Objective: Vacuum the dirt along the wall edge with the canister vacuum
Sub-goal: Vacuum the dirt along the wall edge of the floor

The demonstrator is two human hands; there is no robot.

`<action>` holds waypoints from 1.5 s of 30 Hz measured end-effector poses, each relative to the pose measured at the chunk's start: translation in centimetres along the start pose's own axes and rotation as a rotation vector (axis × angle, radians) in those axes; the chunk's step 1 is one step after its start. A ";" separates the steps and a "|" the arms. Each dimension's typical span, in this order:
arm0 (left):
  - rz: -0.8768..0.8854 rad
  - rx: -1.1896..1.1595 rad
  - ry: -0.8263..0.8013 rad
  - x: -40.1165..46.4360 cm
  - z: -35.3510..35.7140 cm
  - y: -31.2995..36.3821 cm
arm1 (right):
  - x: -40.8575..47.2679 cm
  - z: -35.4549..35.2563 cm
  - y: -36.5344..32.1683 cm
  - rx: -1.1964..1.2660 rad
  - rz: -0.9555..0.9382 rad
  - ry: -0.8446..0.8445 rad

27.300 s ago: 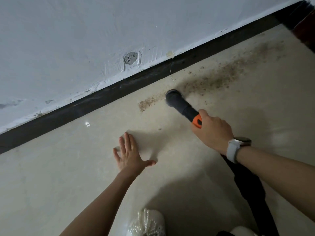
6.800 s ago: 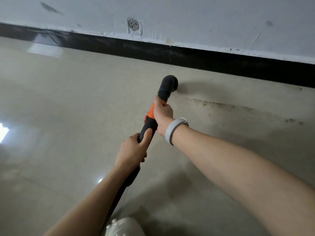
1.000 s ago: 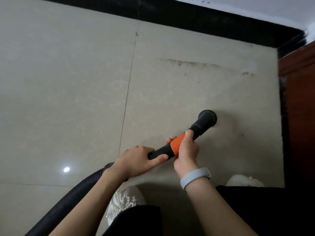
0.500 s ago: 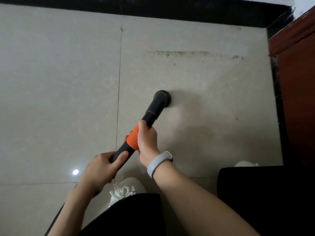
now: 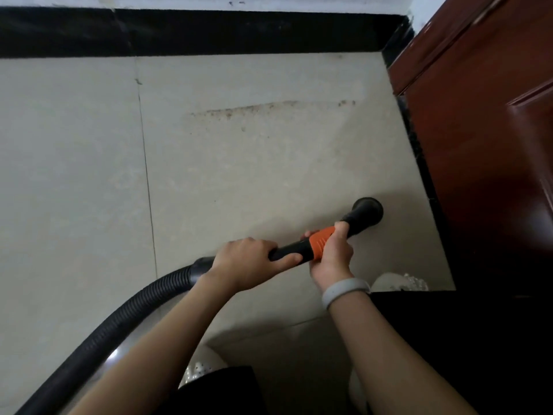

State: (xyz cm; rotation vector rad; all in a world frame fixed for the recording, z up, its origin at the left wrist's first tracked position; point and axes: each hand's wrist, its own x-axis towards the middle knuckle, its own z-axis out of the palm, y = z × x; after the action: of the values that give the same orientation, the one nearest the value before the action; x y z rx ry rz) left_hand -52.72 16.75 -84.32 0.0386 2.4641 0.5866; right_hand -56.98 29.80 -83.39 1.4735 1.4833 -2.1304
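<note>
Black vacuum wand [image 5: 294,250] points right toward the door [image 5: 484,151] — your left hand [image 5: 248,263] and right hand [image 5: 330,256] both grip it.

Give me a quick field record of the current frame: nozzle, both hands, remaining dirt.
nozzle: round black nozzle on the floor tile, near the wooden door
left hand: left hand grips the black wand behind the orange collar
right hand: right hand grips the orange collar
dirt: thin dirt streak farther toward the black baseboard, apart from the nozzle

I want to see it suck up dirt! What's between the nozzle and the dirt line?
Only bare tile, in the head view, between nozzle and dirt line.
</note>
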 end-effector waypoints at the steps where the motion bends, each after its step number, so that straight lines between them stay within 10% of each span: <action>1: 0.004 0.006 0.028 0.4 0.0 0.2 | 0.5 0.3 -0.5 0.010 0.003 -0.017; 26: -0.745 -0.767 0.707 -7.0 1.0 -9.0 | -4.9 18.3 9.8 -0.935 0.021 -0.724; 45: -0.621 -0.915 0.571 -4.8 0.3 -8.7 | -3.3 18.4 8.1 -0.975 -0.055 -0.641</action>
State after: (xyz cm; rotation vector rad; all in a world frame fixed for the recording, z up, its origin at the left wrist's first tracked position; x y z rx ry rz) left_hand -47.71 8.25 -85.58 -1.3436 2.2434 1.4906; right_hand -61.92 10.11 -85.47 0.3665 1.8264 -1.2924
